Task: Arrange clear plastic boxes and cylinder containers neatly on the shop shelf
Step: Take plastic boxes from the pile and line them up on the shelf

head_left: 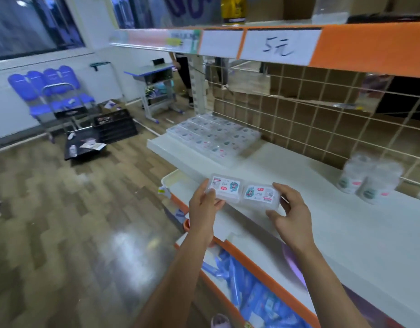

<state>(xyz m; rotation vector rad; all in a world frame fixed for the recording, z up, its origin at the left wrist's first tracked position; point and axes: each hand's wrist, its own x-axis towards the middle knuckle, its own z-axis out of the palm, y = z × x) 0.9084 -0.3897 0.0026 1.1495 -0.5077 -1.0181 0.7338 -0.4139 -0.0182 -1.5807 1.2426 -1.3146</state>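
I hold two clear plastic boxes side by side just above the front of the white shelf [322, 223]. My left hand [203, 207] grips the left box [225, 188] by its left end. My right hand [290, 216] grips the right box [259, 194] at its right end, thumb below and fingers on top. Both boxes carry white labels with cartoon stickers. Further back on the shelf's left end lie rows of several more clear boxes [213, 136], laid flat. At the right, against the wire grid, stand clear cylinder containers [369, 183] close together.
An upper shelf [275, 43] with an orange edge and a handwritten price label hangs overhead. A wire grid [322, 119] backs the shelf. A lower shelf holds blue packets [239, 290]. To the left are wooden floor, blue chairs [50, 88], a black crate [115, 125] and a desk [154, 79].
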